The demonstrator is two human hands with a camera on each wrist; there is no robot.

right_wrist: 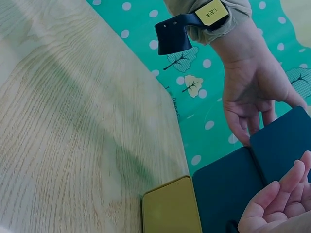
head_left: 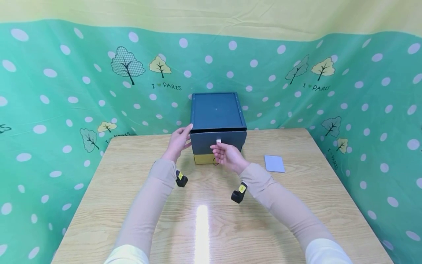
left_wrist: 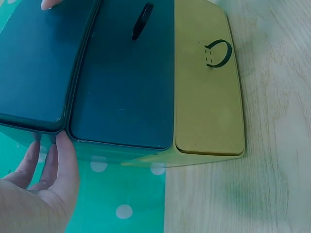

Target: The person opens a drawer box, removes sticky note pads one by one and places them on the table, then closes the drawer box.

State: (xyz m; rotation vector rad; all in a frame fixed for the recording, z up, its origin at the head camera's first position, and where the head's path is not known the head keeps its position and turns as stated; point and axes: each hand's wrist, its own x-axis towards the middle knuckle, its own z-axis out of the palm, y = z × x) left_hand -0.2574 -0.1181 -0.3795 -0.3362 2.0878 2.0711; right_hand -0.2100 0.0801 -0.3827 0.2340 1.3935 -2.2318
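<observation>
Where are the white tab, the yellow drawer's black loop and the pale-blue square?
White tab [head_left: 218, 140]: head view, its exposed end.
Black loop [left_wrist: 229, 56]: left wrist view, its curved band.
Pale-blue square [head_left: 274, 163]: head view, middle of its top.

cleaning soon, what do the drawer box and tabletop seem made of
Drawer box: smooth, low-sheen, perhaps coated cardboard, judging by pale edge scuffs; plastic is possible. Tabletop: wood or wood-effect laminate, from its grain; the bright reflection suggests gloss.
</observation>
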